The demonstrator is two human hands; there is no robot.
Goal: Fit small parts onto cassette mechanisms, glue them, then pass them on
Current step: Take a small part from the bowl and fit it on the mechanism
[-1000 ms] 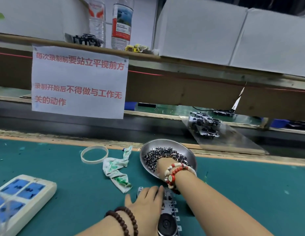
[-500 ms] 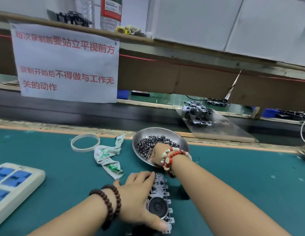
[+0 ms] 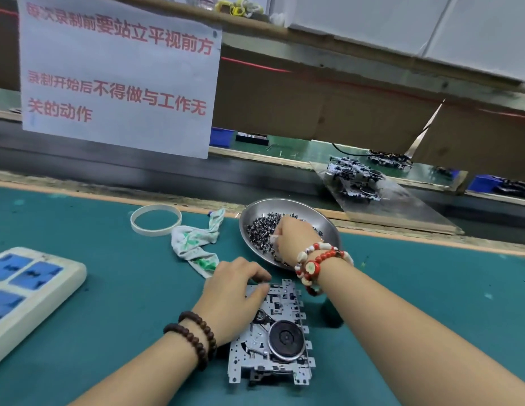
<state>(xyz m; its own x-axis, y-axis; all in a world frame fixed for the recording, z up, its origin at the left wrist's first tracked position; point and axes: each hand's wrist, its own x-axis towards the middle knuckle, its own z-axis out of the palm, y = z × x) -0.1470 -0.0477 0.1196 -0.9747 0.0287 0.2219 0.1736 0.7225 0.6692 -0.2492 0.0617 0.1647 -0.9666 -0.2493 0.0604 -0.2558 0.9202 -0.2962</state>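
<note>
From the head view, a silver mechanism [image 3: 270, 332] with a black round wheel lies flat on the near green worktop [image 3: 109, 303], the left hand [image 3: 235, 291] resting curled fingers on its far-left corner, while the right hand [image 3: 293, 238] digs, fingers hidden, into parts [image 3: 260, 231] in a dish [image 3: 320, 213], rag [image 3: 197, 241] and socket strip [image 3: 27, 285] to the left.

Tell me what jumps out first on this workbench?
A big white paper sign with red Chinese writing hangs at top left. Below it, the right hand digs into a metal bowl of tiny dark parts, while the left hand rests on a cassette mechanism on the green mat.
</note>
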